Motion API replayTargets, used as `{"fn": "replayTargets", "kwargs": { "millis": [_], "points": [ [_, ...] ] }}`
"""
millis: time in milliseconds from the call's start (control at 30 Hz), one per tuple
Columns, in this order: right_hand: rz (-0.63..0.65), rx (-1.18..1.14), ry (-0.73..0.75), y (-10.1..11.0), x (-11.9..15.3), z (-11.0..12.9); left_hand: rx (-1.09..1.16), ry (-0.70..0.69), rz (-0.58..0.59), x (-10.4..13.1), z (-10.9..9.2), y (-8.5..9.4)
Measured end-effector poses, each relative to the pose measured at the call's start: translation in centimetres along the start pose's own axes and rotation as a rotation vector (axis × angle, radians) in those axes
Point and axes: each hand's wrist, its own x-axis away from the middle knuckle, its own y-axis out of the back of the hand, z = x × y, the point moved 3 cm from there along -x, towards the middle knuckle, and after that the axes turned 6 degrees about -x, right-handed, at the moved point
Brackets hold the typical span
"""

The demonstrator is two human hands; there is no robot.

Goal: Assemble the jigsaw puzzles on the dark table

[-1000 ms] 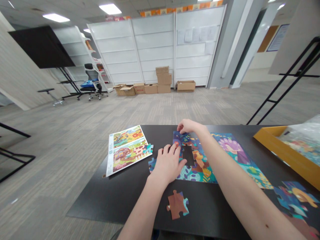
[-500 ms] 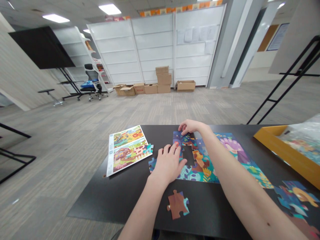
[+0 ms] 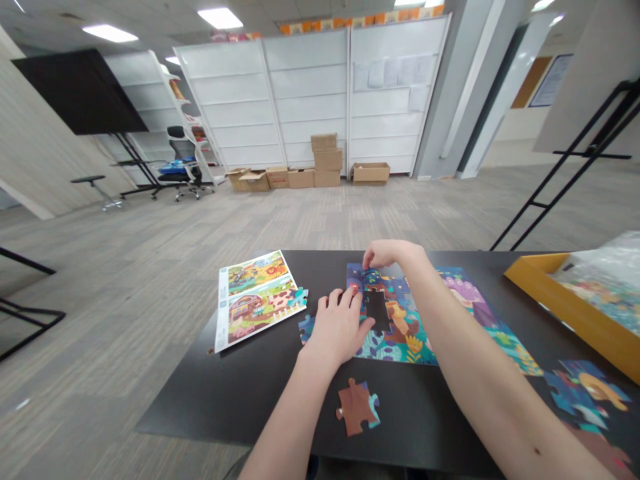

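A colourful jigsaw puzzle (image 3: 415, 347), mostly joined, lies on the black table, with a dark gap left of its middle. My left hand (image 3: 337, 327) rests flat with fingers spread over the puzzle's left edge and holds nothing. At the puzzle's far left part is my right hand (image 3: 386, 255), its fingers curled together and tips down on the pieces; whether they pinch one is hidden. A loose brown jigsaw piece (image 3: 358, 407) lies near the front edge. Blue pieces (image 3: 307, 327) show just left of my left hand.
A printed picture sheet (image 3: 260, 303) lies on the left, a teal piece (image 3: 301, 297) at its right edge. More loose pieces (image 3: 583, 393) are at the right. A yellow box (image 3: 565, 300) with a plastic bag (image 3: 610, 280) stands beyond them on the table (image 3: 210, 393).
My right hand has shifted slightly right, and its fingers have drawn together and point down. My left hand stays in place on the puzzle.
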Motion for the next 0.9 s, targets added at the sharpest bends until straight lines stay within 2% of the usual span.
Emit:
{"fn": "replayTargets", "kwargs": {
  "millis": [167,267,367,500,567,667,767,900],
  "points": [
    [-0.028,0.043,-0.026,0.1,1.2,1.7,0.03,-0.004,0.004,0.0,0.1,0.0],
    [-0.141,0.056,-0.008,0.9,3.1,2.3,0.068,-0.008,0.015,-0.1,0.1,0.1],
    [-0.267,0.028,0.029,1.9,6.3,2.3,0.121,0.011,-0.008,0.1,0.8,0.9],
    [-0.393,-0.084,0.03,2.2,11.7,1.1,0.217,0.082,-0.051,1.5,4.1,3.1],
    [-0.464,-0.132,0.013,1.6,14.4,0.0,0.277,0.151,0.01,2.7,6.3,3.8],
    [-0.546,-0.183,-0.01,-0.1,17.3,-1.9,0.271,0.242,0.184,4.5,8.5,4.0],
    [-0.62,-0.228,-0.017,-2.0,19.0,-3.3,0.212,0.339,0.275,5.5,9.2,4.1],
    [-0.661,-0.336,0.051,-4.5,19.3,-4.0,0.12,0.425,0.3,5.5,8.7,4.3]
  ]
}}
